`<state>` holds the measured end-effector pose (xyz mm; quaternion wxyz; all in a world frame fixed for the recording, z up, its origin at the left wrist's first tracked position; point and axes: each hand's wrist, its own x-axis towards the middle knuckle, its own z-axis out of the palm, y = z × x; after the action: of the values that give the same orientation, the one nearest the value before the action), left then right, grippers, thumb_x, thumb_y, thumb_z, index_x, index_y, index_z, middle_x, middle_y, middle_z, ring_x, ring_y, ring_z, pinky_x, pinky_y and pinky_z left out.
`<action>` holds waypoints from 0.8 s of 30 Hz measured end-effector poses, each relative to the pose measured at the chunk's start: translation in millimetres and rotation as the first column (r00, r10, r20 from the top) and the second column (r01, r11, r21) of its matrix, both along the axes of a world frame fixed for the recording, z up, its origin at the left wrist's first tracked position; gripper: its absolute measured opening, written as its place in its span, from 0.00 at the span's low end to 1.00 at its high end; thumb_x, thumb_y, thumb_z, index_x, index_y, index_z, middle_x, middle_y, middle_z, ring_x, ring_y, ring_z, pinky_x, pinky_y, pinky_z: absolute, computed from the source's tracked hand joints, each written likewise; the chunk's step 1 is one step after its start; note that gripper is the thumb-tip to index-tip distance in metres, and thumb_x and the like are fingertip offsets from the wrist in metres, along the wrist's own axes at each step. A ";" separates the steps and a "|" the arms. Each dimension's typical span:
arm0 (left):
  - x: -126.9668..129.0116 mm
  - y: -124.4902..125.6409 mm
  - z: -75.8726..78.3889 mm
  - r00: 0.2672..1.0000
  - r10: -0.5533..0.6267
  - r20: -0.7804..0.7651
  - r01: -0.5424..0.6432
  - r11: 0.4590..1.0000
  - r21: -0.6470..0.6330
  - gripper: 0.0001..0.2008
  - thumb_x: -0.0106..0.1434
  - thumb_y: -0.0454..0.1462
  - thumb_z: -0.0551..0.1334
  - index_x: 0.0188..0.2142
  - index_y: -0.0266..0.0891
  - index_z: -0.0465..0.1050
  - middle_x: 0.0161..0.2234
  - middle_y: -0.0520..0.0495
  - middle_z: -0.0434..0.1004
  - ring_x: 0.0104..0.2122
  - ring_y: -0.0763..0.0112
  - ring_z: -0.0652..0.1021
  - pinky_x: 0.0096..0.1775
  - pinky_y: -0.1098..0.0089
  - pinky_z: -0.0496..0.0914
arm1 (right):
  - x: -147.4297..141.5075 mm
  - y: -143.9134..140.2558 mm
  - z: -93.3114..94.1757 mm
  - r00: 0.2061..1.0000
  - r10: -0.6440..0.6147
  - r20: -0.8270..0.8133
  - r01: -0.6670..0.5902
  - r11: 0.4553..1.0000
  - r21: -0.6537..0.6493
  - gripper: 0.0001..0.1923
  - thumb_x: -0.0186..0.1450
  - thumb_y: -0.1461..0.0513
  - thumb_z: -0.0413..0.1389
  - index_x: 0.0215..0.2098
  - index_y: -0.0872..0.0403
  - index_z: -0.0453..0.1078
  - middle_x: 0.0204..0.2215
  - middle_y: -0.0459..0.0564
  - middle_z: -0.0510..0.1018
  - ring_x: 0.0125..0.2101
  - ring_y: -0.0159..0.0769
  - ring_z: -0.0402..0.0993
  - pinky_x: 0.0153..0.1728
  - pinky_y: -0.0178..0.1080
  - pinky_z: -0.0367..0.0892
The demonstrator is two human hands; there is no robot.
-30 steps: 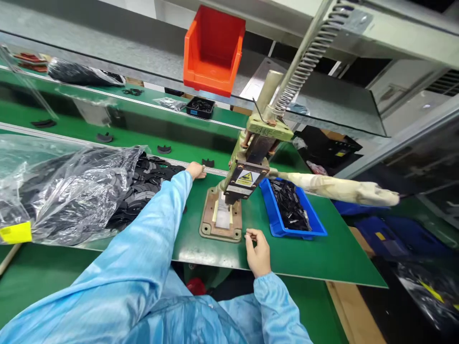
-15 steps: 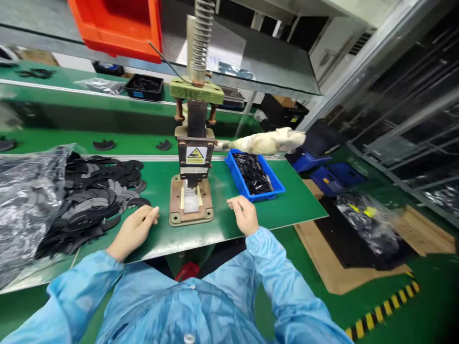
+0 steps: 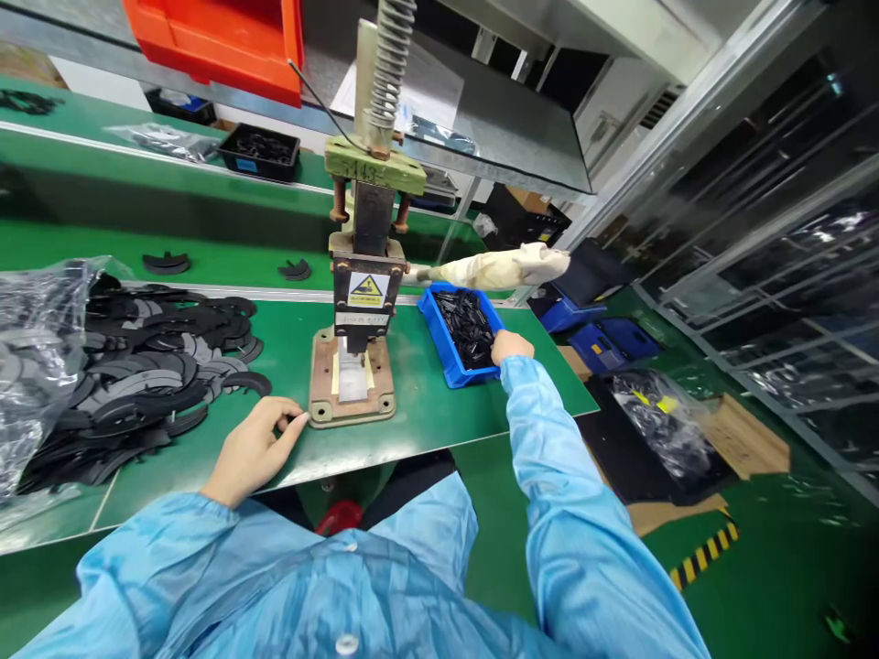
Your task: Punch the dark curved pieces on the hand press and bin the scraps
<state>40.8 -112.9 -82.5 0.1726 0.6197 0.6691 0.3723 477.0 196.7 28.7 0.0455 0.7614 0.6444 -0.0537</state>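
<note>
Head view, looking down over blue sleeves. The right hand [image 3: 512, 347] reaches into the near end of the small blue plastic bin [image 3: 446, 352] of thin black parts [image 3: 468, 326]; its fingers dip among those parts and are hidden by the back of the hand, so whether they are spread or pinching something cannot be told. Just above that hand juts the cloth-wrapped lever handle [image 3: 501, 267] of the green manual press [image 3: 363, 265], whose rusty base plate [image 3: 352, 389] sits to the hand's left on the green bench top [image 3: 426, 403].

The left hand [image 3: 251, 448] rests on the bench with fingers loosely curled, fingertips touching or just short of the base plate's near corner; something small and dark shows at the fingertips, too small to make out, and no clear pinch is visible. To that hand's left spreads a pile of flat black curved pieces [image 3: 151, 375], running under a crinkled clear plastic bag [image 3: 31, 348] cut off at the frame edge. Up top, an orange plastic bin [image 3: 220, 41] is cropped.
</note>
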 end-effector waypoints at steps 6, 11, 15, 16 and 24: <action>0.0 0.1 -0.8 1.000 0.000 -0.027 -0.001 0.999 -0.045 0.17 0.74 0.53 0.59 0.43 0.46 0.77 0.45 0.49 0.81 0.36 0.67 0.79 0.41 0.66 0.72 | -7.5 13.5 -8.9 0.999 0.033 0.029 -0.031 0.997 -0.072 0.25 0.72 0.49 0.60 0.60 0.54 0.71 0.59 0.55 0.77 0.56 0.41 0.77 0.57 0.52 0.78; 0.4 0.4 -0.7 0.999 0.000 -0.043 -0.003 0.997 -0.078 0.17 0.74 0.54 0.59 0.44 0.47 0.78 0.45 0.50 0.81 0.36 0.67 0.80 0.40 0.67 0.72 | 0.2 13.2 -8.7 0.989 0.142 -0.040 -0.145 0.986 -0.086 0.23 0.72 0.49 0.59 0.60 0.52 0.71 0.59 0.55 0.77 0.56 0.41 0.77 0.57 0.51 0.78; 1.2 0.2 1.2 0.999 0.000 -0.051 -0.003 0.997 -0.076 0.17 0.74 0.54 0.58 0.43 0.46 0.78 0.44 0.49 0.82 0.35 0.66 0.80 0.37 0.67 0.71 | 0.5 7.2 -9.8 0.977 0.190 -0.098 -0.197 0.978 -0.065 0.23 0.72 0.49 0.59 0.59 0.53 0.71 0.58 0.55 0.77 0.55 0.40 0.77 0.57 0.51 0.78; 1.4 0.2 1.6 0.999 -0.001 -0.053 -0.003 0.997 -0.074 0.17 0.74 0.54 0.58 0.42 0.47 0.78 0.43 0.49 0.82 0.35 0.66 0.80 0.37 0.67 0.71 | -0.2 5.3 -9.7 0.974 0.198 -0.114 -0.206 0.977 -0.056 0.24 0.72 0.49 0.60 0.60 0.53 0.71 0.58 0.55 0.77 0.55 0.41 0.77 0.57 0.51 0.78; 2.0 -0.2 3.1 0.997 -0.009 -0.075 0.004 0.998 -0.062 0.17 0.74 0.54 0.58 0.41 0.47 0.79 0.40 0.50 0.82 0.35 0.65 0.80 0.37 0.68 0.71 | 2.3 -13.9 3.9 0.937 0.217 -0.273 -0.188 0.974 0.129 0.23 0.72 0.49 0.59 0.59 0.53 0.71 0.58 0.54 0.77 0.55 0.40 0.77 0.57 0.51 0.78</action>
<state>42.7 -113.1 -79.4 0.1676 0.6297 0.6844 0.3271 479.3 182.7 32.6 -0.0812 0.6765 0.7211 -0.1255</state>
